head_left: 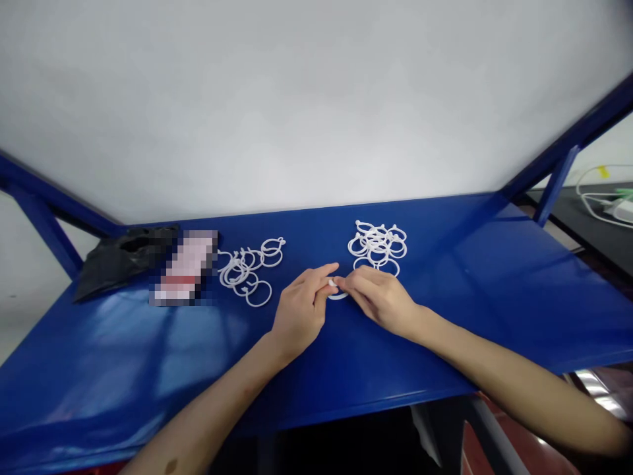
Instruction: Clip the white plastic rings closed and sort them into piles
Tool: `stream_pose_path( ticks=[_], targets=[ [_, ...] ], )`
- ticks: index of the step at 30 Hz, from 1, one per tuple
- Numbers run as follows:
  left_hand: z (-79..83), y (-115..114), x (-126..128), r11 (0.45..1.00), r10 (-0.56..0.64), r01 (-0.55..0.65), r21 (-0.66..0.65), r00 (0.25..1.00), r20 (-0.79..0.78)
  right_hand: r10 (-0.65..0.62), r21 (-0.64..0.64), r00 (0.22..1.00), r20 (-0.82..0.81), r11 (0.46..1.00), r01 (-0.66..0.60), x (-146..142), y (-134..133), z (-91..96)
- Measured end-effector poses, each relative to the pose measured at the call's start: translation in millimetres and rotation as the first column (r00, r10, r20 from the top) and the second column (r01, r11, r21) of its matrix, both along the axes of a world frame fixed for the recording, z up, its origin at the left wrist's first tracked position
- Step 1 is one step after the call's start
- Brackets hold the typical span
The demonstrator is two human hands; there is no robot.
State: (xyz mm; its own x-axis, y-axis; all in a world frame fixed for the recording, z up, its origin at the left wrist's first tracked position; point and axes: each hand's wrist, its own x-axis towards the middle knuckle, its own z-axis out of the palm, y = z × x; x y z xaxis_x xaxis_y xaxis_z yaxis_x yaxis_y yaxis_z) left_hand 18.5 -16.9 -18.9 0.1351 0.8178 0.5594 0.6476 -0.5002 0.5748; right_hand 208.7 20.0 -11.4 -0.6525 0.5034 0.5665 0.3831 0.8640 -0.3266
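Note:
Both hands meet over the middle of a blue shelf (148, 356). My left hand (301, 310) and my right hand (380, 297) pinch the same white plastic ring (338, 295) between their fingertips, just above the shelf. The fingers of both hands are closed on it and hide most of the ring. Right behind my right hand lies a pile of several white rings (378, 245). A second, looser group of white rings (250, 270) lies to the left of my left hand.
A crumpled black plastic bag (119, 260) lies at the shelf's far left, with a blurred-out pink and white packet (185, 267) beside it. A white wall rises behind. Blue frame struts (556, 181) slope at both sides. White cables (606, 198) lie at far right.

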Motion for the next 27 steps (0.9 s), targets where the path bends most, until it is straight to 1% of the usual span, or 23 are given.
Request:
stream_pose_path(
  ticks=[2,3,5,7,8,10,11,12,14,18,24,27],
  targets=[
    [2.4,4.7,-3.9,1.0,-0.027,0.029,0.013,0.997,-0.077,-0.045,0.048,0.999,0.016,0.998,0.044,2.1,4.3,1.9],
    [3.5,8.3,-7.4,0.999,-0.029,0.031,0.011,0.992,-0.121,-0.088,0.075,0.996,0.024,0.994,0.086,3.8,7.5,2.9],
    [4.7,17.8,-17.8,1.0,0.015,-0.013,0.011,0.978,-0.207,-0.211,0.127,0.977,0.024,0.97,0.207,8.8,16.1,4.4],
    [4.5,28.6,-31.7,0.99,0.142,-0.137,0.037,0.949,-0.282,-0.351,0.158,0.936,0.015,0.926,0.344,15.8,27.1,4.7],
    [3.9,33.8,-39.1,0.976,0.215,-0.214,0.039,0.918,-0.334,-0.411,0.166,0.912,0.009,0.9,0.404,19.6,33.2,4.4],
    [1.6,42.4,-52.6,0.934,0.325,-0.357,0.019,0.826,-0.46,-0.504,0.171,0.864,0.001,0.851,0.496,27.1,44.7,2.8],
    [0.0,45.6,-58.1,0.912,0.356,-0.41,0.006,0.785,-0.507,-0.538,0.163,0.843,-0.003,0.832,0.531,30.3,49.7,1.8],
    [-1.6,47.9,-62.5,0.898,0.362,-0.44,-0.01,0.753,-0.55,-0.564,0.149,0.826,-0.008,0.816,0.559,33.0,53.9,0.8],
    [-4.7,50.7,-68.1,0.884,0.342,-0.465,-0.049,0.714,-0.611,-0.594,0.109,0.804,-0.011,0.799,0.591,36.5,59.6,-1.0],
    [-7.8,52.7,-72.4,0.878,0.308,-0.47,-0.086,0.694,-0.651,-0.583,0.051,0.812,0.022,0.812,0.581,37.4,62.6,-3.2],
    [-5.7,52.5,-74.9,0.881,0.34,-0.472,-0.039,0.686,-0.644,-0.596,0.082,0.802,0.034,0.801,0.593,35.2,61.0,-3.5],
    [-1.4,50.1,-72.3,0.885,0.354,-0.465,-0.012,0.691,-0.631,-0.571,0.114,0.821,0.013,0.817,0.566,33.8,58.3,-1.5]
  ],
)
